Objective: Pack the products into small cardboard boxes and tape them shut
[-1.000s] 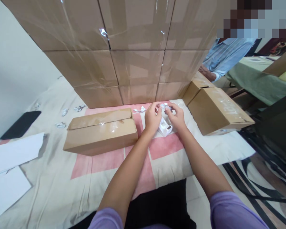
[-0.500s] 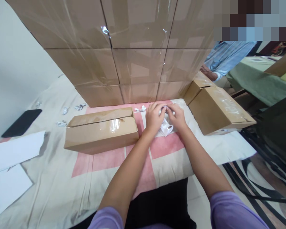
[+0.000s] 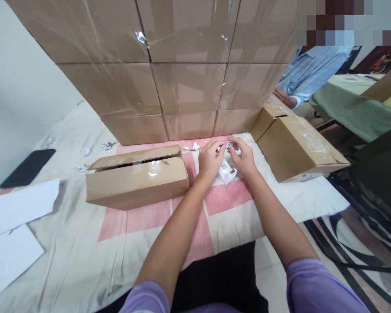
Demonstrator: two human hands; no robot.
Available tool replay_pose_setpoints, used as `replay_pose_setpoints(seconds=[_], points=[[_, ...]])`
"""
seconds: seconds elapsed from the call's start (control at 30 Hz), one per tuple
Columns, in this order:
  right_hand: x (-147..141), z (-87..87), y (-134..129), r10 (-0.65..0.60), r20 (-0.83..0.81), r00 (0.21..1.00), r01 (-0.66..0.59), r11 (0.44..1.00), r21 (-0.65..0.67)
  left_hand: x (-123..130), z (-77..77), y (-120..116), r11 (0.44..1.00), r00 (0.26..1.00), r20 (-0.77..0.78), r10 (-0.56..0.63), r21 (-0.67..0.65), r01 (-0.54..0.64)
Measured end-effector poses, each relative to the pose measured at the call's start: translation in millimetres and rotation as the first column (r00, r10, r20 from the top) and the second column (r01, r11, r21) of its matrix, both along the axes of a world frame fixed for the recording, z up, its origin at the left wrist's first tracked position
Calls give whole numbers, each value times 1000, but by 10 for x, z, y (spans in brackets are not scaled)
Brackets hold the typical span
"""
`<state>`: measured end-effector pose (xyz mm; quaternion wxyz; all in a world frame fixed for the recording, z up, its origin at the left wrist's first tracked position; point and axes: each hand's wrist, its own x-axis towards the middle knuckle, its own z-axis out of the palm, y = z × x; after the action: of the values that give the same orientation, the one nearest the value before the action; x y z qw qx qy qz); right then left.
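Observation:
My left hand (image 3: pixel 210 160) and my right hand (image 3: pixel 243 157) meet above the bed-like surface, fingers curled inward. Pinched between their fingertips is a small crumpled piece of paper (image 3: pixel 228 146), whitish with dark marks, partly covered by the fingers. Just below the hands lies a white plastic device (image 3: pixel 227 174) with a small dark window; its far end is hidden behind my left hand. A scrap of crumpled paper (image 3: pixel 193 147) rests on the pink cloth beside my left hand.
A cardboard box (image 3: pixel 137 184) lies left of my arms, its top flaps slightly apart. Taped cartons (image 3: pixel 189 87) stand stacked behind. More boxes (image 3: pixel 303 148) sit at right, near another person's blue sleeve (image 3: pixel 316 71). Paper sheets (image 3: pixel 13 261) and a black phone-like slab (image 3: pixel 28 168) lie left.
My fingers have parted a little, and more of the crumpled paper shows between them. The gap between the left box's flaps looks wider.

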<state>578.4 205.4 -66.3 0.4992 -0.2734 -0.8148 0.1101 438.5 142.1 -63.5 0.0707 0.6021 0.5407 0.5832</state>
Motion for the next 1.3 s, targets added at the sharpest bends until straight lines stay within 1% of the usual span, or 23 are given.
replay_pose_setpoints(seconds=[0.17,0.3,0.47,0.63,0.73,0.97,1.1,1.2,1.3], points=[[3,13,-4,2,0,1000,-2,1000,-30,-4,-17,-10,1000,999,40,20,-2,-20],[2,-16,10,5,5,1000,-5,999,-41,-2,-30,-28,1000,1000,10,24,0,-24],[-9,-27,4,25,0,1000,-25,998,-64,-9,-58,-39,998,998,-26,58,-12,-58],[0,-7,-4,19,-3,1000,-19,998,-52,-20,-123,-13,999,999,-22,36,31,-36],[8,-12,6,24,3,1000,-23,999,-38,-23,-140,-2,999,1000,6,26,24,-26],[0,-36,26,16,18,1000,-16,999,-33,-25,-153,1,999,997,70,10,-39,-7],[2,-6,26,28,16,999,-28,999,27,-28,-209,18,999,993,113,-19,-41,24],[11,16,34,34,48,998,-37,998,60,-32,-251,22,998,986,165,-36,-43,43],[15,27,38,67,92,994,-71,996,46,-34,-267,15,997,974,225,-38,-50,50]])
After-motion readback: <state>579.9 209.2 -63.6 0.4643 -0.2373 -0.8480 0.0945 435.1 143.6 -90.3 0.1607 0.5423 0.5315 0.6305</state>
